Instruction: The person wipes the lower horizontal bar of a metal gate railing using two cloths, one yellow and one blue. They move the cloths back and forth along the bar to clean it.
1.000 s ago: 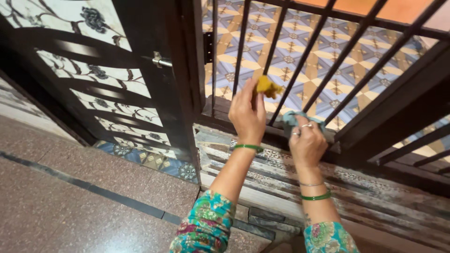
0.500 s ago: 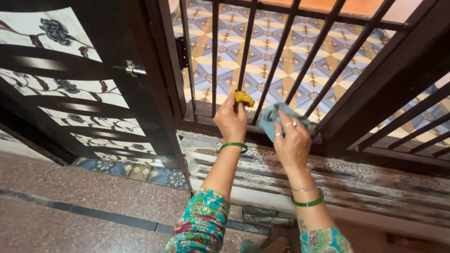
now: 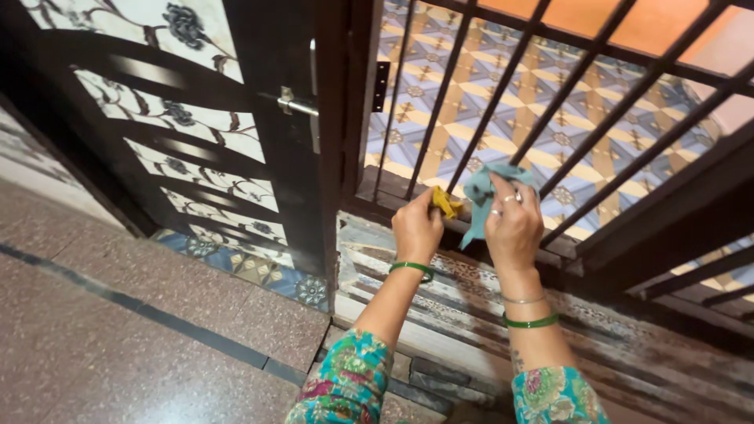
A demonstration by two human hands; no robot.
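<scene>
My left hand (image 3: 416, 226) grips a small yellow scrubbing pad (image 3: 445, 202) and presses it against the bottom rail of a dark metal grille gate (image 3: 503, 86). Beside it, my right hand (image 3: 514, 224) clutches a light blue cloth (image 3: 481, 195) wrapped against one slanted bar just above that rail. Both wrists wear green bangles, and the sleeves are floral.
A dark door (image 3: 212, 133) with white flowered panels and a metal latch (image 3: 296, 103) stands at the left. Below the gate runs a worn, streaked stone threshold (image 3: 471, 314). Patterned tiles (image 3: 503, 118) lie beyond the bars; a speckled floor (image 3: 102, 338) is on my side.
Both hands have moved down the bars to the bottom rail. The yellow pad went from higher up on a bar to the rail, and the blue cloth now sits close beside it.
</scene>
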